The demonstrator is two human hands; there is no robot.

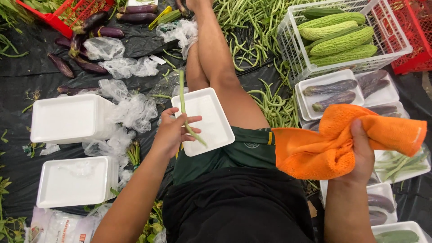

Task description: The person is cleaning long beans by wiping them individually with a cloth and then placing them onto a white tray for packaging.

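My left hand pinches a long green bean that rises upright from my fingers, its lower end bending over a white foam tray. That tray rests on my thigh, just right of the hand. My right hand is raised on the right, closed around a crumpled orange cloth that hangs to the left of the hand.
Stacks of white foam trays lie at left among crumpled plastic bags. Eggplants lie at top left, a pile of long beans past my legs, bitter gourds in a white crate, filled trays at right.
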